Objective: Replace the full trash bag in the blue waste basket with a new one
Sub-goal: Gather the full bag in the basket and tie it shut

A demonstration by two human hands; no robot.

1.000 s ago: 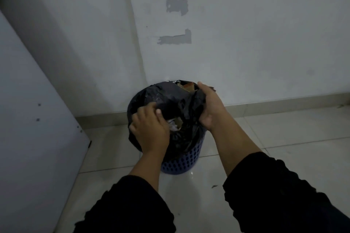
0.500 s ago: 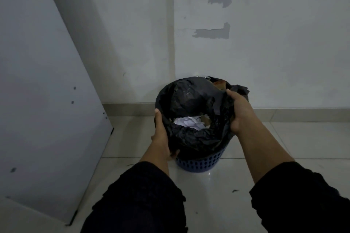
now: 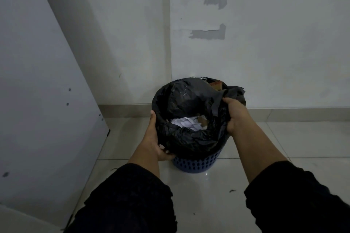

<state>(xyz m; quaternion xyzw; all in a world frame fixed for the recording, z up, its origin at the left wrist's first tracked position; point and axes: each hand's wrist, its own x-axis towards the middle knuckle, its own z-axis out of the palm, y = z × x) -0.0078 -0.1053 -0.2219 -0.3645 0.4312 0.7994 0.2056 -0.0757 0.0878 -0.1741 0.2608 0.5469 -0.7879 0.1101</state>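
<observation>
A blue perforated waste basket (image 3: 197,162) stands on the tiled floor near the wall corner. A black trash bag (image 3: 189,100) lines it and drapes over its rim, with white crumpled paper (image 3: 186,122) and a brown scrap (image 3: 216,84) showing inside. My left hand (image 3: 154,140) grips the bag's lower left edge, fingers tucked under the folded plastic. My right hand (image 3: 235,114) clutches a bunch of the bag at the right rim.
A large white board (image 3: 37,91) leans at the left, its bottom corner close to the basket. The wall (image 3: 265,53) with grey patches rises right behind the basket. Glossy floor tiles (image 3: 284,138) stretch to the right and in front.
My left hand left the top of the bag and went down to its lower left edge. The bag mouth has opened, exposing the paper. The view shifted so the basket sits further right.
</observation>
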